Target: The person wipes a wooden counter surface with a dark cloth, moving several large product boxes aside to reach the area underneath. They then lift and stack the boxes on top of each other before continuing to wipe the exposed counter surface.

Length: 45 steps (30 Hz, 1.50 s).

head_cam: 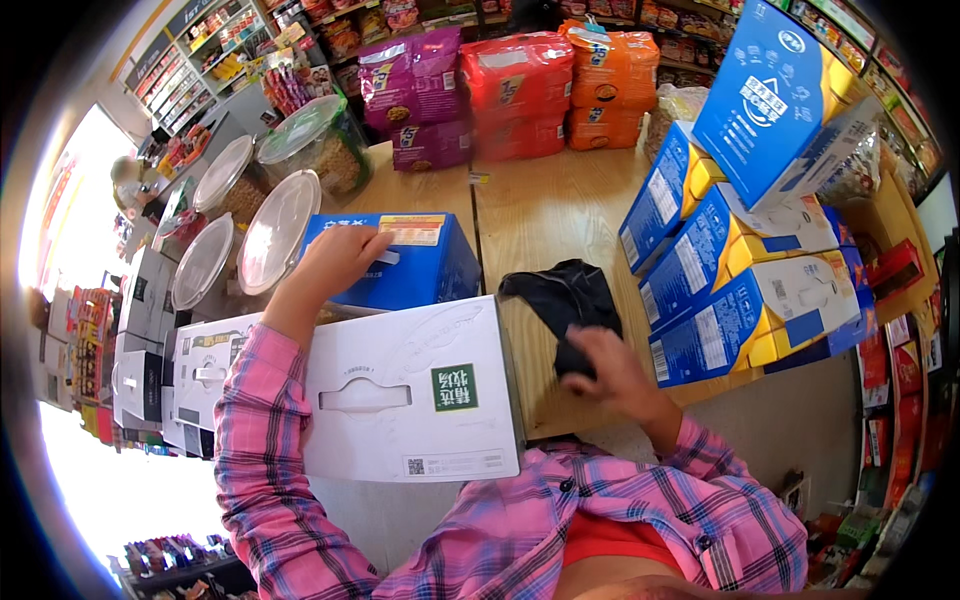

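Note:
My left hand rests on the top of a blue carton with a white carry handle. Its fingers curl near that handle, and their grip is hidden. In front of this carton is a large white carton with a handle slot and a green printed square; my left forearm passes over its left side. A crumpled black cloth lies on the wooden table. Over the cloth's near end is my right hand, blurred, thumb and fingers apart. Whether it touches the cloth is unclear.
Blue-and-yellow cartons stand at the right, with another blue carton tilted on top. Purple, red and orange multipacks line the back. Lidded clear tubs and more white cartons sit left. A person is far left.

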Motion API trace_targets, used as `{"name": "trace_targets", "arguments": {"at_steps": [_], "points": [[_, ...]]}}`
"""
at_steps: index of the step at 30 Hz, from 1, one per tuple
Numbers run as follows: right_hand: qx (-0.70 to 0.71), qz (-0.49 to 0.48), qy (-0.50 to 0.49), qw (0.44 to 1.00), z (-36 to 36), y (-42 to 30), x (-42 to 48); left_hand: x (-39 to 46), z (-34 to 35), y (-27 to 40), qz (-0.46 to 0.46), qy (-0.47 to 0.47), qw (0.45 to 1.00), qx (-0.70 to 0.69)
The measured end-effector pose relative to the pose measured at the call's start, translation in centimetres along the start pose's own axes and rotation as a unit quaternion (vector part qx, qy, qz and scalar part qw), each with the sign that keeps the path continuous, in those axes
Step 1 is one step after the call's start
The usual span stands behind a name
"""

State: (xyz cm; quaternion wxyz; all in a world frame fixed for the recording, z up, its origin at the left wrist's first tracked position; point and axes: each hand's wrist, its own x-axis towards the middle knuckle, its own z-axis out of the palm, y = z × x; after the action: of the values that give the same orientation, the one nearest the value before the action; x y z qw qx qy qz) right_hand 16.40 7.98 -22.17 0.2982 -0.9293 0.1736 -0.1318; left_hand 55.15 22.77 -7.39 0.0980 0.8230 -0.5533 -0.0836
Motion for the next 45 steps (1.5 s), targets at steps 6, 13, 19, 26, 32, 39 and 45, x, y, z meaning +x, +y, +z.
{"name": "trace_targets", "arguments": {"at_steps": [6, 13, 19, 26, 32, 39, 45], "points": [[-0.182, -0.13, -0.027, 0.974, 7.4, 5.2, 0.8, 0.0, -0.1, -0.1, -0.011, 0.014, 1.0, -0.004], [-0.215, -0.078, 0.068, 0.971, 11.6, 8.5, 15.1, 0.0, -0.1, 0.9, -0.047, -0.021, 0.999, -0.015], [-0.223, -0.017, 0.187, 0.957, 13.2, 11.9, 26.9, 0.0, 0.2, 0.5, -0.024, 0.0, 0.999, -0.032], [-0.01, 0.025, 0.316, 0.948, 1.7, 9.7, 25.2, 1.0, 0.5, -0.5, -0.027, -0.016, 0.999, -0.018], [-0.067, 0.018, 0.13, 0.989, 1.3, 2.4, 5.1, 0.4, 0.5, -0.7, -0.035, -0.018, 0.999, -0.037], [-0.153, -0.039, 0.02, 0.987, 9.2, 3.4, 0.7, 0.3, 0.4, 0.0, -0.052, -0.023, 0.998, -0.029], [-0.2, -0.008, 0.059, 0.978, 13.7, 6.7, 14.9, 0.1, 0.3, 0.5, -0.066, -0.032, 0.997, -0.024]]}}
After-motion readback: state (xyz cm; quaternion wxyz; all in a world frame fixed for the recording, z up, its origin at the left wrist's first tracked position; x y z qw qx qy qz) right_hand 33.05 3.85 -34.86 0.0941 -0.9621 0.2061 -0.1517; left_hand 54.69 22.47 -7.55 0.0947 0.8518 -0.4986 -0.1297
